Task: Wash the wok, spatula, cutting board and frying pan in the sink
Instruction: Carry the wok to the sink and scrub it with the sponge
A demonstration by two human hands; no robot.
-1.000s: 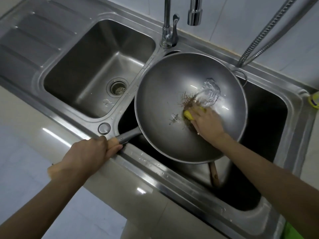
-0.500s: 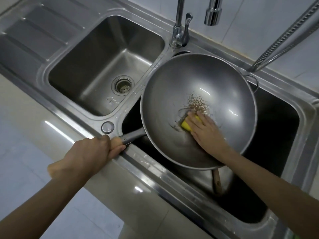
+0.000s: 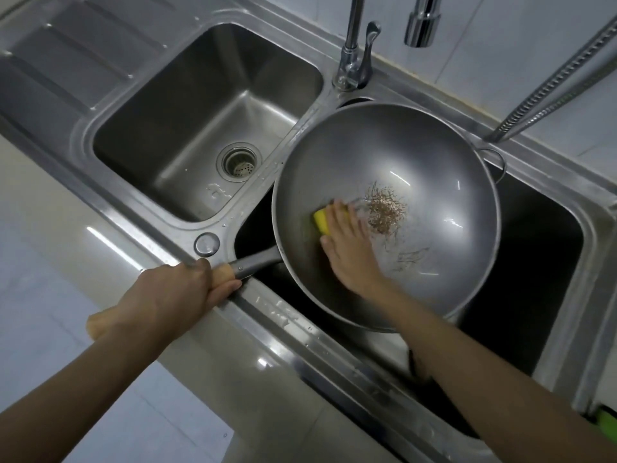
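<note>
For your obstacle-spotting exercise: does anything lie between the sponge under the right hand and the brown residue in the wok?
Nothing visible does. The right hand presses the yellow sponge on the wok wall, and only bare wet metal separates it from the brown residue just beside the fingertips. The left hand grips the handle, well clear.

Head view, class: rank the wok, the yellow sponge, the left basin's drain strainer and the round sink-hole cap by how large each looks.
1. wok, by far the largest.
2. drain strainer.
3. yellow sponge, though the right hand covers most of it, so its true rank against the strainer is unsure.
4. sink-hole cap, smallest.
</note>
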